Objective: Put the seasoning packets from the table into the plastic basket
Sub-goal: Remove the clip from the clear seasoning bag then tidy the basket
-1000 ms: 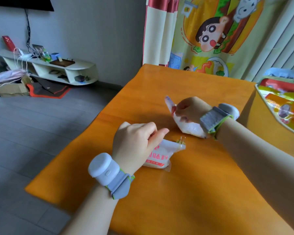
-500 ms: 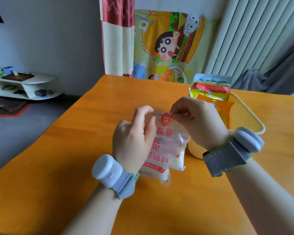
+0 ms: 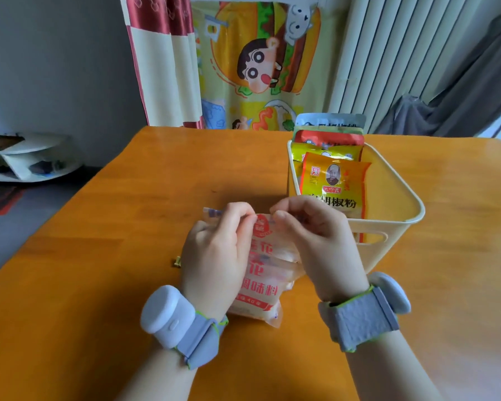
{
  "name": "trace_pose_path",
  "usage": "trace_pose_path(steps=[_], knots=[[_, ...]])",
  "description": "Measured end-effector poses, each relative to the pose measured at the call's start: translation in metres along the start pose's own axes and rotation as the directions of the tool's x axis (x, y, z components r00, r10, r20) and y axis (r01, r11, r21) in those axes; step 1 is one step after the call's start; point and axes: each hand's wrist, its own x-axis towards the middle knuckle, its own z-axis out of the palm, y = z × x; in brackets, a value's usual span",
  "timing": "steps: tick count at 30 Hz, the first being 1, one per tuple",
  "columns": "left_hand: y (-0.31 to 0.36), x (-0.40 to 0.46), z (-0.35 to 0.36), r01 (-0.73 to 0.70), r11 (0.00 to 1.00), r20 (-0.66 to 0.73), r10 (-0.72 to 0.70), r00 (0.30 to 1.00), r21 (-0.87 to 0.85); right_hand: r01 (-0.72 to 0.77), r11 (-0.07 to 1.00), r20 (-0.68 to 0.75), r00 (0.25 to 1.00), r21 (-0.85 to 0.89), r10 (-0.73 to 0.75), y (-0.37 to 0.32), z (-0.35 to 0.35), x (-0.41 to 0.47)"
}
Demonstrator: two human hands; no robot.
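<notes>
Two clear seasoning packets (image 3: 262, 273) with red print are stacked together, upright, their lower edge on the orange table (image 3: 99, 256). My left hand (image 3: 217, 253) pinches their top edge on the left, my right hand (image 3: 315, 241) pinches it on the right. Just right of my hands stands the cream plastic basket (image 3: 388, 227). Several packets stand inside it: an orange-yellow pepper packet (image 3: 334, 183) in front, then a yellow one, a red one and a blue-white one behind.
A small brass-coloured bit (image 3: 176, 262) lies on the table left of my left hand. Beyond the table hang a cartoon curtain (image 3: 258, 62) and a white radiator. A low white shelf (image 3: 26, 160) stands on the floor at the left.
Each hand picked a packet off the table, then brought them together into one upright stack. My view swung right, bringing the basket into full sight.
</notes>
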Motion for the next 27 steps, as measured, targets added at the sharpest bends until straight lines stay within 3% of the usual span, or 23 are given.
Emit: trace_pose_path(steps=[5,7,12,17,24,27], knots=[[-0.01,-0.006,-0.017,0.011,0.998,-0.008,-0.01,1.0,0.061,0.049,0.999,0.01,0.999,0.003,-0.049,-0.003,0.007,-0.002],[-0.015,-0.009,-0.023,0.007,0.998,-0.012,-0.006,1.0,0.067,-0.004,0.998,0.028,1.0,0.07,0.002,-0.002,0.007,-0.003],[-0.023,-0.009,-0.024,0.059,0.998,-0.035,-0.061,0.998,-0.036,-0.123,0.969,0.064,0.992,0.216,0.111,-0.004,0.006,-0.003],[-0.032,-0.006,-0.025,0.13,0.97,0.116,-0.108,0.987,-0.207,-0.193,0.916,0.076,0.981,0.351,0.177,-0.003,0.003,0.001],[-0.025,-0.008,-0.025,0.225,0.888,0.196,-0.156,0.968,-0.402,-0.237,0.893,0.058,0.971,0.382,0.233,-0.003,0.011,0.002],[-0.025,-0.008,-0.024,0.238,0.862,0.172,-0.178,0.969,-0.448,-0.196,0.949,0.058,0.981,0.246,0.187,-0.006,0.012,0.002]])
